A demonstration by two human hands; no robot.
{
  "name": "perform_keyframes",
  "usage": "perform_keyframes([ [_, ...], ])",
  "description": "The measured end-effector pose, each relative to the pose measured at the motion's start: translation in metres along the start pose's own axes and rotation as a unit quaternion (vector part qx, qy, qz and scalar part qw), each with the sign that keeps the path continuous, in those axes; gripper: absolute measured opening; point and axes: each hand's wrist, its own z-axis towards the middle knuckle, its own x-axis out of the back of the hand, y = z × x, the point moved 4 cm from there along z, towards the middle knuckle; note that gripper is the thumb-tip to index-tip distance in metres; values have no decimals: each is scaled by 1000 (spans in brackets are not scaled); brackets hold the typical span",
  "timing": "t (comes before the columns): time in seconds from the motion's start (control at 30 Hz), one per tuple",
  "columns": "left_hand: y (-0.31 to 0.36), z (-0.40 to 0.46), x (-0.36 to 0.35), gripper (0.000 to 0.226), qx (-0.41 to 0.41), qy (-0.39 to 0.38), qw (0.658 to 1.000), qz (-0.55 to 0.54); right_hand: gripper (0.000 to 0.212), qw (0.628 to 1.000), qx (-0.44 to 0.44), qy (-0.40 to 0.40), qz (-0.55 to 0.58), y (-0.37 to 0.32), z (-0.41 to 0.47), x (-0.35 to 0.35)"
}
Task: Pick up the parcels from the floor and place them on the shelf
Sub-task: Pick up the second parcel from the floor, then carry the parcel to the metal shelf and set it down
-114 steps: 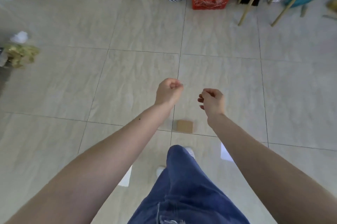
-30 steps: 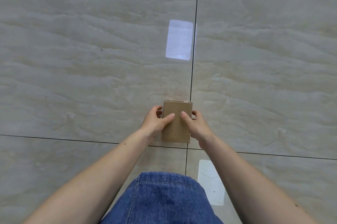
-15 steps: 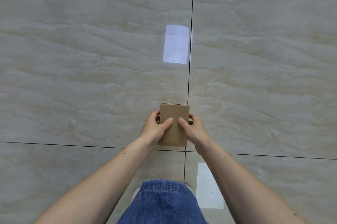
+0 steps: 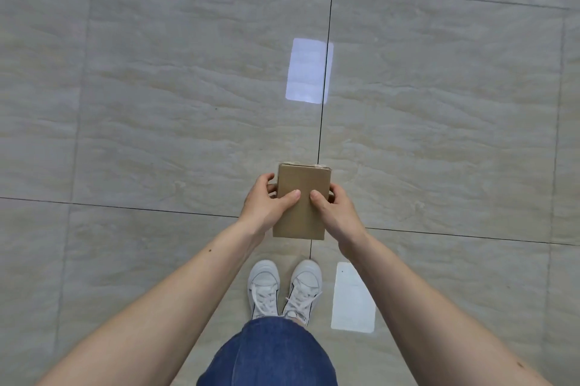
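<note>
Small brown cardboard parcel (image 4: 303, 202) looks light and stiff; left hand (image 4: 266, 202) and right hand (image 4: 337, 213) grip its 2 side edges.

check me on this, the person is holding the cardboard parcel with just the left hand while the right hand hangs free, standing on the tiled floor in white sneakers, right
Not quite: the head view shows both hands on it. The left hand and the right hand each grip a side of the cardboard parcel, thumbs across its top face. The rest holds: the person stands on the tiled floor in white sneakers.
</note>
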Motion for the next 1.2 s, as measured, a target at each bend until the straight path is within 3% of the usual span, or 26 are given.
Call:
perform_keyframes([
  [0.33, 122, -145, 46, 96, -75, -23, 997, 9, 41, 997, 64, -31, 24, -110, -148, 34],
  [0.6, 203, -250, 69, 98, -190, 1, 981, 32, 56, 991, 126, -3, 55, -186, -261, 55],
  [0.83, 252, -325, 82, 101, -262, -15, 965, -11, 39, 978, 198, 43, 55, -233, -332, 67],
  [0.93, 267, -352, 85, 79, -270, -49, 961, -39, 31, 970, 229, 37, 73, -246, -356, 73],
  [1.07, 284, -379, 85, 21, -238, -37, 967, -76, 33, 963, 257, 41, 75, -256, -380, 78],
  [1.2, 298, -393, 83, 14, -252, -7, 962, -106, 39, 963, 254, 59, 68, -253, -396, 77],
])
